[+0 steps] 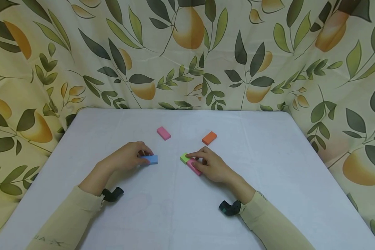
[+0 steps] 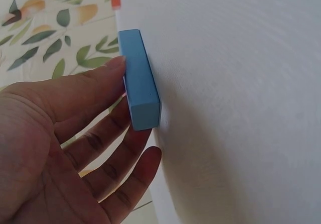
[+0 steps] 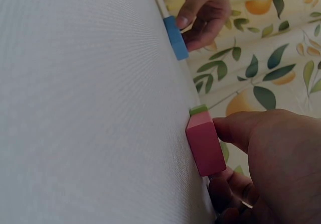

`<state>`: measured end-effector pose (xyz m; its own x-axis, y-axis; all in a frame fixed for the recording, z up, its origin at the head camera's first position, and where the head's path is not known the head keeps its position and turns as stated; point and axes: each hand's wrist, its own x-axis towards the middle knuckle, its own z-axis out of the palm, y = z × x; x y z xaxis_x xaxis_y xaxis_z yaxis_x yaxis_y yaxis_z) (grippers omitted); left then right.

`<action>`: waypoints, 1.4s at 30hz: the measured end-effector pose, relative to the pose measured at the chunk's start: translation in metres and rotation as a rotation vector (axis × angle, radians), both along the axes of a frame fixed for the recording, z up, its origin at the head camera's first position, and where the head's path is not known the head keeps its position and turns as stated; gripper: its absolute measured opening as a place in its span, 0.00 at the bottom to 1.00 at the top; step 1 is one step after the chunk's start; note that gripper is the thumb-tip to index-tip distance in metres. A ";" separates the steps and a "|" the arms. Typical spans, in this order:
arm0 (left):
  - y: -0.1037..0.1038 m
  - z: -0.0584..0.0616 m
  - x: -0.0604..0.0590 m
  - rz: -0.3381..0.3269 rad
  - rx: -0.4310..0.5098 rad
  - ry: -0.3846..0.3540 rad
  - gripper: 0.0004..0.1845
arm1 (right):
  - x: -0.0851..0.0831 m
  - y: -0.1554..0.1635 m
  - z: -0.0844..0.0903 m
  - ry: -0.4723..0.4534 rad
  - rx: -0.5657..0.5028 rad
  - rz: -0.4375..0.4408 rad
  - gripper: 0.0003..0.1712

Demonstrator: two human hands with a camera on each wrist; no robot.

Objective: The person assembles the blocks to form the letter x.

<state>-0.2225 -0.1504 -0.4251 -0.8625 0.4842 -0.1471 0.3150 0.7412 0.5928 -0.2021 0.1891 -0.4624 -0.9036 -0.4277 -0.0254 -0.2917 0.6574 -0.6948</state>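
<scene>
My left hand (image 1: pixel 128 157) pinches a blue rectangular block (image 1: pixel 153 159) between thumb and fingers, left of the table's middle. In the left wrist view the thumb lies on one side of the blue block (image 2: pixel 140 78), the fingers on the other. To the right, my right hand (image 1: pixel 217 167) pinches a pink block (image 1: pixel 192 167), its thumb on the near side. A green block (image 1: pixel 183 158) sits end to end with this pink block, and the index fingertip reaches onto it. The right wrist view shows the pink block (image 3: pixel 206 151) large, with the green block (image 3: pixel 199 109) behind.
Farther back on the white-covered table (image 1: pixel 137 215) lie another pink block (image 1: pixel 164 133) and an orange block (image 1: pixel 209 138), apart from each other. A curtain with a fruit and leaf print (image 1: pixel 181 80) hangs behind the table. Each wrist carries a black camera.
</scene>
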 end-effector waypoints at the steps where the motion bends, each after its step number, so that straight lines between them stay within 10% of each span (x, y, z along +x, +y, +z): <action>1: 0.000 0.000 0.000 0.000 0.001 -0.001 0.16 | 0.000 0.000 0.000 0.003 0.000 0.003 0.18; 42: 0.011 -0.004 -0.002 -0.029 -0.001 0.012 0.15 | 0.000 0.000 0.000 0.015 0.009 0.000 0.18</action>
